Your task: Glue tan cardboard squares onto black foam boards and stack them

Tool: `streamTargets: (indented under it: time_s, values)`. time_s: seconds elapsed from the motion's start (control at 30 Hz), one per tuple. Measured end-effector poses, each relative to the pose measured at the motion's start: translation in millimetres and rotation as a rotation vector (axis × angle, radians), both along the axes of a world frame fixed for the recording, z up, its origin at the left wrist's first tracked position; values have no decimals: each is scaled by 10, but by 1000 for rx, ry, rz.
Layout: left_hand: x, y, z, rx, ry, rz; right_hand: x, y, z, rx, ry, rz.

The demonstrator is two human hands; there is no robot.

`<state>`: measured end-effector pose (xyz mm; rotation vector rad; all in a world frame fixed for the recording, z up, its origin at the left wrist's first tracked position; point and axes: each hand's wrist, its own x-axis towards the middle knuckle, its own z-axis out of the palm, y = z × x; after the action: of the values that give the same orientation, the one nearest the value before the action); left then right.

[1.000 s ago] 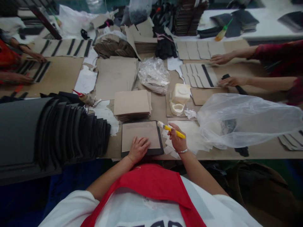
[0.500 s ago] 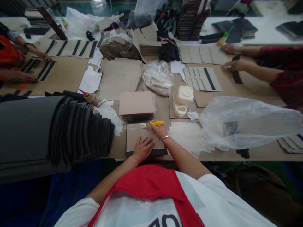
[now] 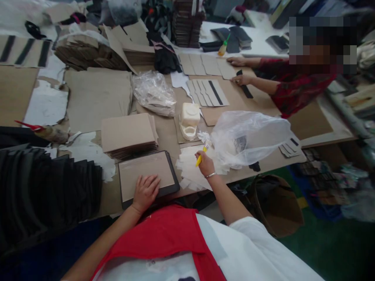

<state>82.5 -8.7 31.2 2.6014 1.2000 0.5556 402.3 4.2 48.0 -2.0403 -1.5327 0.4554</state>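
Note:
My left hand (image 3: 146,191) lies with its fingers stretched out on a brown cardboard sheet (image 3: 162,168), which rests on a slightly larger dark panel (image 3: 169,189) at the table's near edge. To the right, my right hand (image 3: 206,166) grips a paintbrush by its yellow handle (image 3: 199,160), bristles pointing up and away from me. That hand is over overlapping whitish strips (image 3: 186,164). Just beyond the brush stands a cut-open whitish plastic container (image 3: 191,114), with a crumpled white scrap (image 3: 204,136) beside it. The inside of the container cannot be made out.
A stack of cardboard sheets (image 3: 129,134) sits behind the panel. Dark folded pieces (image 3: 58,191) are piled at left. A clear plastic bag (image 3: 258,136) lies at right. Across the table, a co-worker's hands (image 3: 241,79) touch pale panels. An open bin (image 3: 278,207) stands below.
The view has swung right. My right hand has taken the brush off the cardboard sheet to the right, near the container, and its bristles now point away. My left hand stays on the sheet.

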Motion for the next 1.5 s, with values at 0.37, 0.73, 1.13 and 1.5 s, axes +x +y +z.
streamTargets:
  time_s: [0.37, 0.73, 1.13, 1.5]
  values:
    - [56, 10, 156, -112, 5, 62, 140, 302, -481, -60, -453, 341]
    - [376, 458, 556, -936, -790, 272, -779, 212, 560, -55, 145, 647]
    - [-325, 507, 423, -1044, -1119, 840, -1119, 342, 315, -68, 53, 482]
    - [-683, 903, 211, -558, -261, 869, -1344, 735, -154, 36, -185, 244]
